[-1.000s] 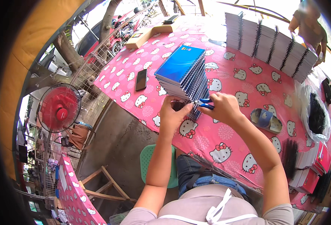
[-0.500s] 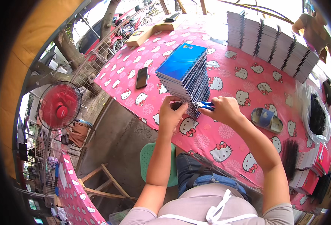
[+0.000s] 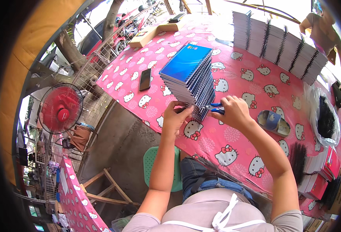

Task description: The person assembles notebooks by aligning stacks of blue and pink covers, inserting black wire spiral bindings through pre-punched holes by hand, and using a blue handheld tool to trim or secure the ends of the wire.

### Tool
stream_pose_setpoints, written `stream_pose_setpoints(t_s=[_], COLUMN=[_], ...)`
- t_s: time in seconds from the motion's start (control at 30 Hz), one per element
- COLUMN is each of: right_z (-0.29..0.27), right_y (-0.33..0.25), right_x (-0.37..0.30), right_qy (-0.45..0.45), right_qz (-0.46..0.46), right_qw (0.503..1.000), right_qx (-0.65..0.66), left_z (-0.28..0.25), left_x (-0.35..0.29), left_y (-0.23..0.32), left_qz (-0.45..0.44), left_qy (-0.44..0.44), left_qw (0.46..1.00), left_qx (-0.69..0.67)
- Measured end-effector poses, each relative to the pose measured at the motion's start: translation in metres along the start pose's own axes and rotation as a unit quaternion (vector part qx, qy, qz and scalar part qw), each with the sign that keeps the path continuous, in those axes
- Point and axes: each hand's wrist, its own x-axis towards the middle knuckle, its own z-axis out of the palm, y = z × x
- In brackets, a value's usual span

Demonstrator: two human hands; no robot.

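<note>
Stack of blue spiral-bound notebooks [image 3: 188,63] near the table's front edge, a hand at either side of its lower corner.
The notebooks stand piled with their dark coils toward the right. The left hand [image 3: 176,118] pinches the corner nearest the person between thumb and fingers; whether it grips one book or several is unclear. The right hand [image 3: 236,112] is closed around blue-handled pliers [image 3: 217,109], their tips at the coils, contact too small to make out. A dark phone [image 3: 145,79] lies between the stack and the table's left edge, with cardboard trays [image 3: 144,37] along that edge farther back. Coil-bound white stacks [image 3: 276,46] line the far right side of the pink table [image 3: 232,135]. Toward the right end are a clear plastic bag [image 3: 337,129] and red-covered books [image 3: 318,186].
</note>
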Motion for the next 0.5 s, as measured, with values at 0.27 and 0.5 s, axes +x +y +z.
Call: stream_pose_setpoints(t_s=[0.27,0.5], right_z=[-0.018,0.02], right_y=[-0.023,0.003], right_x=[0.017,-0.001], right_qy=[-0.295,0.041], right_qz=[0.136,-0.039], right_qw=[0.944,0.998], right_qx=[0.066,0.021], left_z=[-0.004,0.014], left_x=[0.002,-0.003], left_y=[-0.009,-0.008], left_qz=[0.014,-0.003], left_qy=[-0.003,0.005], left_qw=[1.0,1.0], left_qx=[0.002,0.013])
